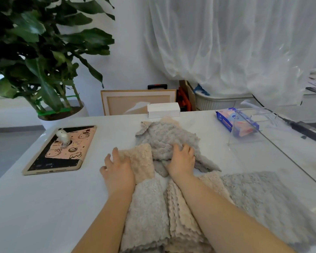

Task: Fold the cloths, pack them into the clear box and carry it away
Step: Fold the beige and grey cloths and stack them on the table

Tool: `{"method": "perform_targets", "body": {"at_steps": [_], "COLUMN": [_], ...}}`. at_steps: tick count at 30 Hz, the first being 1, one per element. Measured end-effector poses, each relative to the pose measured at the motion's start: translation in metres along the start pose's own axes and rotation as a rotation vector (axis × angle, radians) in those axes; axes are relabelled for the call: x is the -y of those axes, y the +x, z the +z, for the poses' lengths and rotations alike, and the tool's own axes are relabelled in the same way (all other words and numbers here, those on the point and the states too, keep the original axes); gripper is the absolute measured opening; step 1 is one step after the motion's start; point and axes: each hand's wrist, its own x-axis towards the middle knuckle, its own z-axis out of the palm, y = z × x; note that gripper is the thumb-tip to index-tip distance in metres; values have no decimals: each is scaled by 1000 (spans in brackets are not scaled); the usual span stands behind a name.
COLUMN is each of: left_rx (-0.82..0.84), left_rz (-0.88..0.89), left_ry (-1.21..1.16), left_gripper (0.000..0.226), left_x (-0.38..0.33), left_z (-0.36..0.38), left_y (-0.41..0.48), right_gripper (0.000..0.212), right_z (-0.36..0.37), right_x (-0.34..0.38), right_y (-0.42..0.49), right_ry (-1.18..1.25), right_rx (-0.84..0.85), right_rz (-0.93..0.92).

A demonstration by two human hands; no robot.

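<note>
A white table (44, 207) fills the lower frame. The clear box (274, 141) stands at the right edge. Grey and beige cloths (150, 216) lie heaped at lower centre. The right hand (182, 161) clutches the grey cloth (168, 137) at centre. The left hand (119, 172) rests flat, fingers straight, on a beige cloth (140, 161).

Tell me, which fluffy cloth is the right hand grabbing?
The crumpled grey cloth in the middle: the right hand grips it. The left hand presses the beige cloth, and the flat grey cloth lies apart at right.
</note>
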Motion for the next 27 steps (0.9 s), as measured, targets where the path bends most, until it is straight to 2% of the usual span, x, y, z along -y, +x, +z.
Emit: {"method": "perform_targets", "body": {"at_steps": [2, 3, 5, 6, 8, 10, 13, 15, 18, 20, 22, 23, 24, 26, 27], "left_rx": [-80, -42, 264, 407, 531, 599, 729, 710, 567, 565, 558, 541, 522, 521, 487], "left_rz": [184, 312, 407, 385, 372, 385, 381, 337, 236, 156, 105, 59, 11, -162, -228], "left_ry": [8, 13, 11, 11, 17, -21, -135, -272, -585, -850, -1006, -1060, -1142, -1526, -1719], "left_gripper": [24, 31, 64, 68, 56, 52, 52, 50, 37, 28, 14, 21, 41, 72, 75], "left_x": [-5, -9, -15, -13, -12, -11, -7, -7, -13, -20, -26, -22, -16, 6, 24], "left_z": [-1, 2, 5, 10, 18, 14, -3, -14, -36, -53, -65, -75, -78, -90, -97], "left_y": [4, 6, 9, 10, 15, 18, 25, 27, 16, 9, 2, 0, 0, -2, -1], "right_gripper": [43, 38, 32, 27, 18, 20, 17, 15, 13, 11, 11, 15, 23, 31, 33], "right_z": [-9, -18, -36, -44, -54, -59, -79, -102, -137, -149, -154, -156, -157, -156, -151], "right_x": [0, 1, 2, 1, -4, -6, -4, 1, 19, 41, 66, 80, 92, 111, 118], "right_y": [4, 6, 10, 11, 14, 12, 9, 13, 11, -4, -22, -30, -35, -39, -39], "right_ry": [7, 19, 3, -21, 35, 233, 558, 721, 930, 1055, 1155, 1226, 1319, 1496, 1545], "right_rx": [-46, -73, -110, -105, -76, -73, -230, -280, -112, 90, 266, 338, 400, 502, 536], "right_rz": [-21, -41, -77, -88, -57, -4, 87, 168, 127, 61, 1, -22, -28, 16, 82]}}
